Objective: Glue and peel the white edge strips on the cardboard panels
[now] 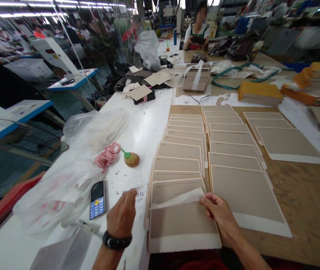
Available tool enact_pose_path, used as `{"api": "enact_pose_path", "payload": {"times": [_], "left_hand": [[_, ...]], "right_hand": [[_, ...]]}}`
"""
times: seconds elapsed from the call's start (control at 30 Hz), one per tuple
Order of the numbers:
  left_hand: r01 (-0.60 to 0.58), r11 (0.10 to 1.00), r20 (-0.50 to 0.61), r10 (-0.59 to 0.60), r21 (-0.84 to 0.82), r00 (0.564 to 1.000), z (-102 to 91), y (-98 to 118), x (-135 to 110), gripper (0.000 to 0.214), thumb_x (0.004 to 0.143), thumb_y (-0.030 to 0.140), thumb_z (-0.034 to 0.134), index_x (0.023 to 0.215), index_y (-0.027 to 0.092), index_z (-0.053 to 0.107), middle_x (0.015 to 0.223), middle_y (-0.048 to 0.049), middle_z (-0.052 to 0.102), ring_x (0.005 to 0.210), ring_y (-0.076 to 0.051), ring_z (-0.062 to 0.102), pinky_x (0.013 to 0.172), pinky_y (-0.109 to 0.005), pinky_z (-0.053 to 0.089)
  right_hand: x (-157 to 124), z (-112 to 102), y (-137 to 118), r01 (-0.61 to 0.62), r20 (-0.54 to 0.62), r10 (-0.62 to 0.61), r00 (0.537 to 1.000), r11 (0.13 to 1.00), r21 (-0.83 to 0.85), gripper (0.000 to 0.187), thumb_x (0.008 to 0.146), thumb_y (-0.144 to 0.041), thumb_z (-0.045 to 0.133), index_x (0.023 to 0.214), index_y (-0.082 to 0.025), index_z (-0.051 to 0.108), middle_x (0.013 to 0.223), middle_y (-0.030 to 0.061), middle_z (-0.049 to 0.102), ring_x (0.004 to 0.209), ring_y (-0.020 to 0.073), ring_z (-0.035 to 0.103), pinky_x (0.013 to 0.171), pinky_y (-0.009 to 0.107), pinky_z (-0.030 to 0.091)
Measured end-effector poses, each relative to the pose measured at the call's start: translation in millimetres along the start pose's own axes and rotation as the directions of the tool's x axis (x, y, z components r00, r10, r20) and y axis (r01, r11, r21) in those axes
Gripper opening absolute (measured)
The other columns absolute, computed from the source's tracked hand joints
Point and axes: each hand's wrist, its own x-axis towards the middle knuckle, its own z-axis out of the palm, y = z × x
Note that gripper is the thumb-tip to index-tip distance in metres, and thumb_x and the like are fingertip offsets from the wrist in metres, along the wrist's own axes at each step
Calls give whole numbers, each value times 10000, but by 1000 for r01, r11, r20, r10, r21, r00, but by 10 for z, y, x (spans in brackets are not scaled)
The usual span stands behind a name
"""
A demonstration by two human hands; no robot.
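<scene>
My right hand pinches the right end of a thin white strip between thumb and fingers. The strip slants across the nearest beige panel, which has pale edges and a white band along its near side. To the left, my left hand, with a dark bracelet at the wrist, is held over the white tabletop beside the panel's left edge. Its fingers are curled closed, and whatever they may hold is hidden. Overlapping beige panels run away from me in a column, with a second column to its right.
Left of my hands lie a mobile phone, plastic bags, a pink ribbon bundle and a brown bulb-shaped bottle with a green nozzle. More panels and a yellow stack stand right. A person works at the far end.
</scene>
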Motion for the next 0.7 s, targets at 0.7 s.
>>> {"api": "enact_pose_path", "payload": {"times": [0.7], "left_hand": [[528,531,566,-106,-663,817,-132,895,-339,106,764,291,484,770,225,567,679,21,618,652,-147,573,589,-239,423]], "right_hand": [[-89,19,-63,-10,-15,9,1000,998,-59,300,642,-465,635,658,-178,548,427,-76,484,354,64,429,351,178,333]]}}
